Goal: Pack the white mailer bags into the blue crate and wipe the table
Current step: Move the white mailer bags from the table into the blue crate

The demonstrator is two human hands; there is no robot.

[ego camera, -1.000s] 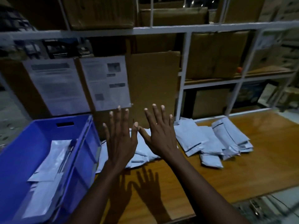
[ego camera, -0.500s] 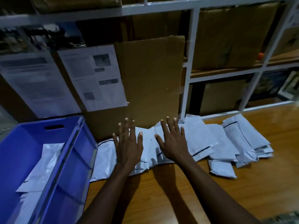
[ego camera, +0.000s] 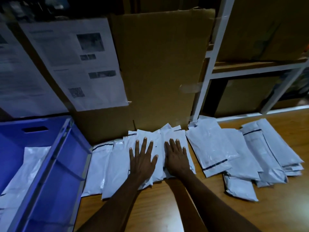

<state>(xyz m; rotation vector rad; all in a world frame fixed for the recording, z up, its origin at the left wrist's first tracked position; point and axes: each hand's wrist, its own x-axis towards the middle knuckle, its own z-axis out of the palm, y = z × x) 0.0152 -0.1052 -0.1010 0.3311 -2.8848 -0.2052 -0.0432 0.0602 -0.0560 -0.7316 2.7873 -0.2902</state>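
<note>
A row of white mailer bags [ego camera: 108,168] lies across the back of the wooden table [ego camera: 167,206]. My left hand [ego camera: 142,158] and my right hand [ego camera: 177,156] both rest flat, fingers straight, on the middle bags of this row. More white mailer bags [ego camera: 215,148] lie fanned out to the right, with a thicker stack [ego camera: 274,154] at the far right. The blue crate [ego camera: 56,173] stands at the left edge of the table, and a few mailer bags [ego camera: 21,178] lie inside it.
A large flat cardboard sheet [ego camera: 160,67] leans upright behind the bags. Printed paper notices [ego camera: 78,61] hang at the back left. White metal shelving [ego camera: 210,64] with cardboard boxes [ego camera: 260,27] stands behind the table on the right.
Both hands have come down from above the table and moved forward onto the middle mailer bags. The camera has tilted down and moved closer to the table.
</note>
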